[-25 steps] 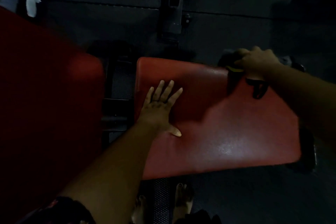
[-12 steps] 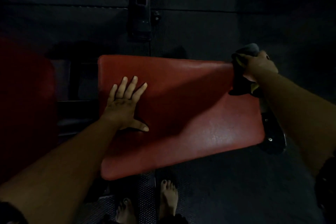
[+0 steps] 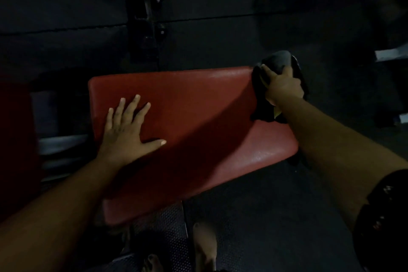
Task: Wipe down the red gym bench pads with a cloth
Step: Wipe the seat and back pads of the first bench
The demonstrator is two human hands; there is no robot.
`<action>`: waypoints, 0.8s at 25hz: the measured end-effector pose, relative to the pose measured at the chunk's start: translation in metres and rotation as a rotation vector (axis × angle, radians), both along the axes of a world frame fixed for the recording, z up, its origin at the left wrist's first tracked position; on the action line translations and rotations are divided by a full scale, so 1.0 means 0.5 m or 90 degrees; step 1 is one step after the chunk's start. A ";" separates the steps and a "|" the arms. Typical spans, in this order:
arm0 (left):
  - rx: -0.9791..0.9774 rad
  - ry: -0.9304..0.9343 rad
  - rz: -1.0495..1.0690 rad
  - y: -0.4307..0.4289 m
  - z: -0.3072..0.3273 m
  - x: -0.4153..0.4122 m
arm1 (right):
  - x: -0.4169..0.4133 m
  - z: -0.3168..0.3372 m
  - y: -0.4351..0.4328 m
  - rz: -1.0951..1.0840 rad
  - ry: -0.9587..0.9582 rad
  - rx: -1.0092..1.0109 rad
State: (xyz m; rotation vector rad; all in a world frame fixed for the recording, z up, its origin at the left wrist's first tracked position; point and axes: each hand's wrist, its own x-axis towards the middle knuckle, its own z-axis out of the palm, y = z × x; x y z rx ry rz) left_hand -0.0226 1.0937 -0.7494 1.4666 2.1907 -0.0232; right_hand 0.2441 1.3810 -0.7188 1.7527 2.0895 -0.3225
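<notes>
At two o'clock on the red pad (image 3: 198, 117) my right hand (image 3: 283, 87) grips the cloth (image 3: 261, 107), left hand (image 3: 125, 132) splayed flat; I'd overlap strokes.

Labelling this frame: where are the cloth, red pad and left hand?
cloth (image 3: 259, 106): head view, dark hanging fold.
red pad (image 3: 198, 99): head view, bare top surface.
left hand (image 3: 123, 132): head view, back of the hand.

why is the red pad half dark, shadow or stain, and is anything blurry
Head view: dim overall; it looks like a shadow, a broad diagonal band across the pad from the cloth toward the near left corner, with sheen at the right end. Head view: top right background is smeared.
</notes>
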 end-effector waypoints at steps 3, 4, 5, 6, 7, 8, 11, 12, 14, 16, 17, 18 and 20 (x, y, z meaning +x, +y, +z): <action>0.100 0.039 -0.182 0.071 0.019 0.096 | 0.020 0.002 -0.027 -0.016 0.020 -0.008; 0.102 0.019 -0.252 0.109 0.028 0.144 | 0.032 0.003 -0.037 -0.026 0.030 -0.008; 0.089 -0.004 -0.293 0.148 0.040 0.195 | 0.049 0.003 -0.047 -0.031 0.039 -0.005; 0.063 -0.016 -0.312 0.183 0.050 0.240 | 0.069 0.001 -0.057 -0.033 0.047 -0.002; 0.033 -0.022 -0.314 0.213 0.058 0.277 | 0.090 0.000 -0.067 -0.036 0.053 -0.009; -0.003 -0.024 -0.316 0.233 0.059 0.304 | 0.111 0.000 -0.077 -0.042 0.059 -0.024; -0.132 0.043 -0.365 0.240 0.036 0.330 | 0.164 -0.001 -0.109 -0.066 0.077 -0.073; -0.145 0.075 -0.383 0.232 0.027 0.330 | 0.182 -0.003 -0.122 -0.075 0.084 -0.085; -0.116 0.098 -0.396 0.213 0.017 0.327 | 0.216 -0.010 -0.150 -0.096 0.112 -0.092; -0.066 0.083 -0.393 0.191 0.019 0.320 | 0.246 -0.020 -0.177 -0.132 0.165 -0.089; -0.041 0.073 -0.392 0.176 0.024 0.314 | 0.256 -0.020 -0.190 -0.161 0.200 -0.086; -0.018 0.065 -0.398 0.158 0.025 0.305 | 0.264 -0.026 -0.204 -0.195 0.241 -0.081; 0.038 0.050 -0.397 0.109 0.024 0.280 | 0.271 -0.040 -0.244 -0.307 0.343 -0.057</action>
